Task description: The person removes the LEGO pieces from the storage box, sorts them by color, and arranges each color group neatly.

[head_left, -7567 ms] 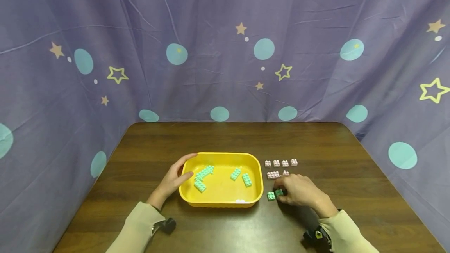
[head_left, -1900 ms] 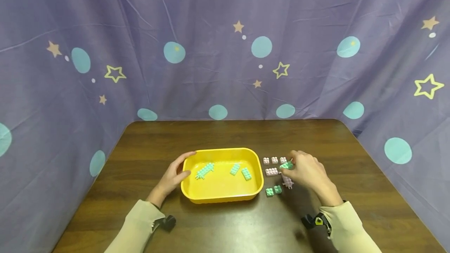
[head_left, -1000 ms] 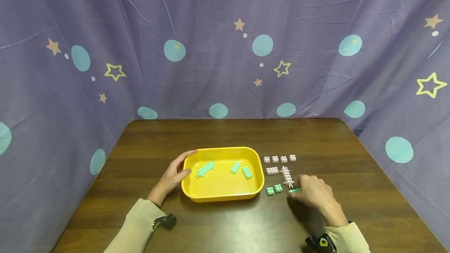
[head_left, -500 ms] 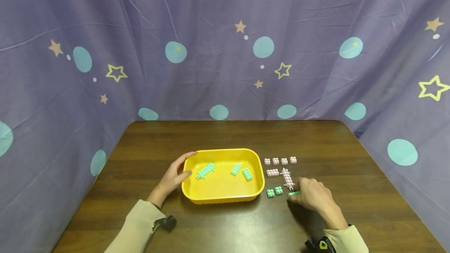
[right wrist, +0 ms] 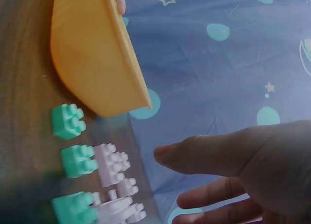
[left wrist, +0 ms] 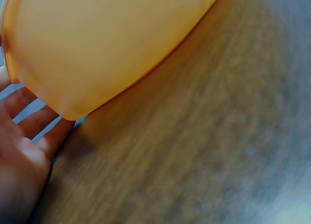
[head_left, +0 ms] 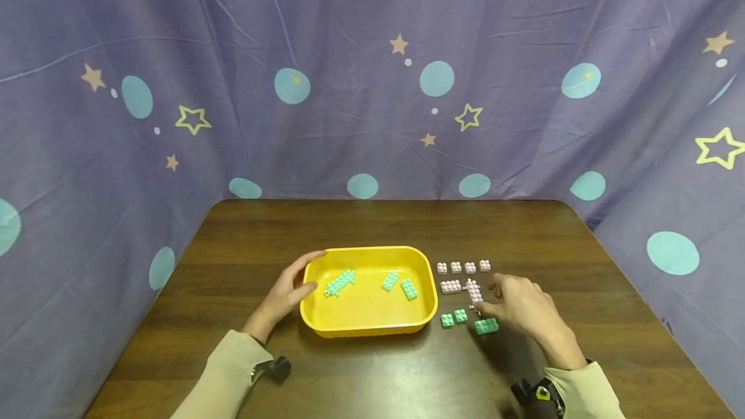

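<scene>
My left hand (head_left: pixel 285 291) holds the left end of a yellow tray (head_left: pixel 367 327), thumb over the rim. Its other fingers spread along the outside wall, as the left wrist view shows. Beyond the tray's right end hovers my right hand (head_left: pixel 526 308), thumb and fingers apart with nothing between them. Below its thumb lies a long green building brick (head_left: pixel 486 326). The thumb partly covers a pink studded piece with side pegs (head_left: pixel 474 291). Both lie left of the hand in the right wrist view, where the green brick (right wrist: pixel 74 208) is cut by the bottom edge.
Inside the tray lie a green pegged piece (head_left: pixel 340 283) and two green bricks (head_left: pixel 409 289). Two small green bricks (head_left: pixel 447 321) sit right of the tray. Behind them are a longer pink brick (head_left: pixel 451 286) and a row of small pink bricks (head_left: pixel 456 267). A curtain (head_left: pixel 361 83) hangs behind the table.
A long green brick has gone from the tray to the table at the right. My right hand has let go of it and lifted slightly away. The left hand stays put.
</scene>
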A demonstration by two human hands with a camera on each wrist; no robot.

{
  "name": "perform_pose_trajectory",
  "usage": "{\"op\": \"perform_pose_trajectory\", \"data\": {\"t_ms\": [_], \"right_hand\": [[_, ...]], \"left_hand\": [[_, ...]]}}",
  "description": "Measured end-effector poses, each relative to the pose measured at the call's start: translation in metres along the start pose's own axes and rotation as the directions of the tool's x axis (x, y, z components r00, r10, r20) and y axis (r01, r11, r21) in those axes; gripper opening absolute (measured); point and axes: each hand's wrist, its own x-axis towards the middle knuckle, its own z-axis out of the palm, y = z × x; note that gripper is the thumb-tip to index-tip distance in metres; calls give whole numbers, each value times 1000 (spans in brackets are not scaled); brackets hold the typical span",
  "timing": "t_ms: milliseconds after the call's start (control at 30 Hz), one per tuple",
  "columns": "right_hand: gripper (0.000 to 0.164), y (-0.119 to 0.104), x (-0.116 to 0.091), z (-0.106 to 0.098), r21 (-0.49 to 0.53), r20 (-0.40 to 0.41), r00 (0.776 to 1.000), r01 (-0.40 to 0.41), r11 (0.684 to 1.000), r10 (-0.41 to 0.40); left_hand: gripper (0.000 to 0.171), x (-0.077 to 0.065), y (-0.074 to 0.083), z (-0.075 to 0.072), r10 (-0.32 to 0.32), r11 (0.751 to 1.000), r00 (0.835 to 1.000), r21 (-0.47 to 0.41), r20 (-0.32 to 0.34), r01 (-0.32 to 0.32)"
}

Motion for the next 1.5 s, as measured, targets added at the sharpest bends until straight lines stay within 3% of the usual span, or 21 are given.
{"op": "perform_pose_trajectory", "data": {"t_ms": [333, 767, 1033, 1267, 1500], "right_hand": [[41, -20, 22, -14, -33, -108, 986, 122, 992, -125], [42, -73, 58, -14, -7, -143, 952, 272, 962, -270], [44, -102, 84, 1, -34, -84, 904, 417, 908, -418], [46, -120, 96, 24, -6, -4, 911, 413, 911, -413], [44, -127, 101, 44, 8, 109, 903, 418, 908, -417]], "left_hand": [[58, -1, -2, -1, -7, 1000, 1000, -4, -4, 7], [57, 0, 4, -1, 4, 1000, 1000, 16, 2, -4], [57, 2, 2, -1, 4, 1000, 1000, 1, 7, -4], [58, 2, 1, -2, 1, 1000, 1000, 17, 3, -1], [58, 0, 0, -1, -7, 1000, 1000, 13, -3, 7]]}}
